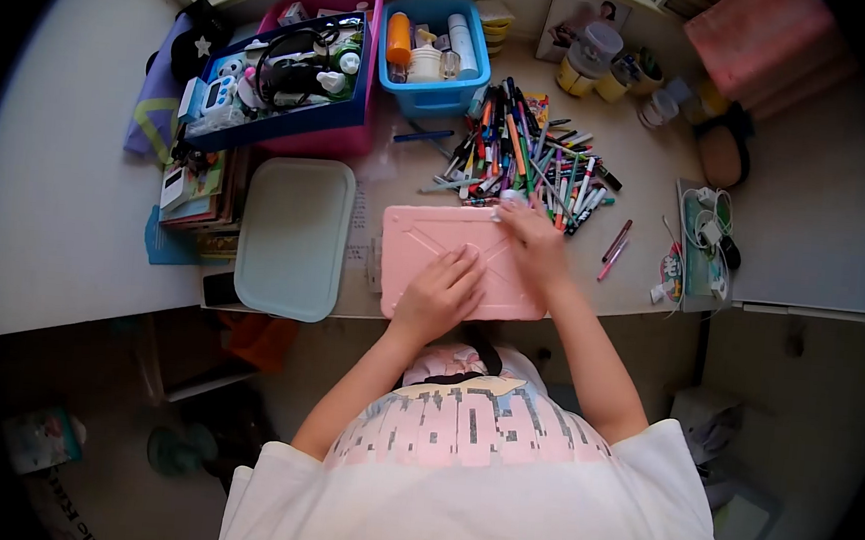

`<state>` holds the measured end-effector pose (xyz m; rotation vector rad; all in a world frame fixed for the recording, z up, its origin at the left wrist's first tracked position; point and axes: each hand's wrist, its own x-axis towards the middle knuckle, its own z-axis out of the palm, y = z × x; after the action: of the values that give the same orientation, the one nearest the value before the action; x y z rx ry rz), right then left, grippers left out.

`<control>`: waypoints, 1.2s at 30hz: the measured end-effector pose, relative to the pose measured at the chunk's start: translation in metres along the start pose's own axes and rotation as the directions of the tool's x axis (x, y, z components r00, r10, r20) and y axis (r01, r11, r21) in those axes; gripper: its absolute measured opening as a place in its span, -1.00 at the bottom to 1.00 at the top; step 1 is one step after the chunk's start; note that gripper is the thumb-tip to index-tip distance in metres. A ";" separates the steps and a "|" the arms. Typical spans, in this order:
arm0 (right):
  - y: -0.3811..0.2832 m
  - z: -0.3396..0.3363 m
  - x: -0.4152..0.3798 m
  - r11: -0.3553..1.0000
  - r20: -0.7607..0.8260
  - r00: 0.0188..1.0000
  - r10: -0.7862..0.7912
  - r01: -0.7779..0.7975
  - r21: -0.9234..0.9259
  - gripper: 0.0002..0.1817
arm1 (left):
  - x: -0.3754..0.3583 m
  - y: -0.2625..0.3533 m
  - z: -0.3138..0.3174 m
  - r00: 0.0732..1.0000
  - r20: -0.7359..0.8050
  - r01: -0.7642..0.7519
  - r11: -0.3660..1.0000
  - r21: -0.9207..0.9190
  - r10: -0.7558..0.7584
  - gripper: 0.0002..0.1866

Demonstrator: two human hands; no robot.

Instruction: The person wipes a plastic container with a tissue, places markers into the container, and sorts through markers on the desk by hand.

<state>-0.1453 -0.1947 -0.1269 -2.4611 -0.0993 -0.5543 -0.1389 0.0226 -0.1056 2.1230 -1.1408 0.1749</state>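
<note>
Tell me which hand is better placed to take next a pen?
The right hand, probably: it is at the far edge of the flat pink item, close to the pens; the left hand rests farther from them.

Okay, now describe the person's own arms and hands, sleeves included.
The left hand and right hand are ungloved, and no watch or bracelet shows at either wrist. Both forearms are bare. Loose, plain white short sleeves end around the elbows.

Pale pink case (500, 287), multicoloured pens (521, 146), pink-patterned white shirt (476, 509).
</note>
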 end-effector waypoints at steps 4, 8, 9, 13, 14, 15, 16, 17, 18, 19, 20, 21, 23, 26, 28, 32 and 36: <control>-0.027 0.035 0.015 0.988 0.044 0.993 -0.112 0.107 0.114 -0.76 | -0.001 -0.003 0.001 1.000 -0.005 -0.003 1.000 0.003 0.003 -0.67; 0.008 -0.014 -0.004 0.999 0.017 0.999 -0.041 0.041 -0.029 -0.76 | 0.000 -0.002 0.000 1.000 -0.019 0.003 1.000 0.001 -0.003 -0.67; 0.010 -0.022 -0.005 0.998 -0.016 1.000 -0.002 0.001 -0.060 -0.77 | 0.001 -0.003 0.001 1.000 -0.025 0.004 1.000 0.008 -0.004 -0.67; -0.010 0.014 0.011 0.990 0.003 0.990 -0.142 0.142 -0.025 -0.73 | 0.001 -0.004 0.000 0.998 -0.053 -0.033 0.999 0.008 0.034 -0.72; -0.022 0.034 0.022 0.980 0.028 0.981 -0.194 0.193 0.051 -0.73 | 0.002 -0.006 -0.001 0.999 -0.027 -0.043 0.999 -0.028 0.042 -0.75; -0.035 0.054 0.031 0.963 0.049 0.968 -0.246 0.237 0.130 -0.74 | 0.000 -0.007 -0.002 0.999 0.000 -0.050 0.997 -0.064 0.050 -0.78; -0.052 0.064 0.043 0.952 0.099 0.953 -0.285 0.269 0.148 -0.75 | -0.006 -0.009 0.004 1.000 -0.013 0.008 0.995 -0.104 -0.009 -0.82; -0.065 0.069 0.056 0.939 0.148 0.934 -0.326 0.302 0.165 -0.75 | -0.010 -0.010 0.004 1.000 -0.015 0.016 0.995 -0.101 -0.017 -0.82; -0.068 0.077 0.061 0.920 0.148 0.914 -0.378 0.352 0.174 -0.76 | -0.011 -0.011 0.004 1.000 0.008 0.026 0.995 -0.098 -0.025 -0.81; -0.066 0.076 0.060 0.918 0.154 0.911 -0.382 0.355 0.178 -0.76 | -0.012 -0.010 0.004 0.999 0.032 0.035 0.995 -0.097 -0.032 -0.81; -0.061 0.070 0.059 0.928 0.188 0.914 -0.359 0.329 0.173 -0.76 | -0.012 -0.010 0.005 0.995 0.069 0.073 0.993 -0.097 -0.066 -0.79; -0.055 0.062 0.057 0.938 0.223 0.915 -0.337 0.305 0.167 -0.76 | -0.009 -0.008 0.005 0.995 0.062 0.079 0.992 -0.100 -0.073 -0.79; -0.041 0.043 0.048 0.971 0.209 0.962 -0.176 0.135 0.196 -0.69 | -0.002 -0.007 0.002 0.994 -0.099 -0.056 0.997 -0.059 0.050 -0.79; -0.044 0.055 0.051 0.971 0.171 0.964 -0.201 0.174 0.164 -0.71 | -0.006 -0.011 0.005 0.996 -0.079 -0.052 0.997 -0.058 0.047 -0.78; -0.061 0.076 0.064 0.933 0.168 0.938 -0.304 0.257 0.253 -0.78 | -0.012 -0.011 0.006 1.000 0.004 0.020 0.994 -0.109 -0.020 -0.78; -0.077 0.094 0.060 0.884 0.279 0.843 -0.460 0.407 0.229 -0.71 | -0.028 -0.016 0.020 0.997 0.053 0.057 0.997 -0.057 -0.054 -0.80; -0.062 0.068 0.060 0.923 0.368 0.849 -0.380 0.323 0.207 -0.68 | -0.012 -0.012 0.007 0.996 -0.089 -0.033 0.990 -0.134 0.021 -0.82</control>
<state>-0.0782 -0.1082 -0.1175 -2.3937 -0.7471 -0.1669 -0.1383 0.0300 -0.1221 1.9627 -1.0996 0.1955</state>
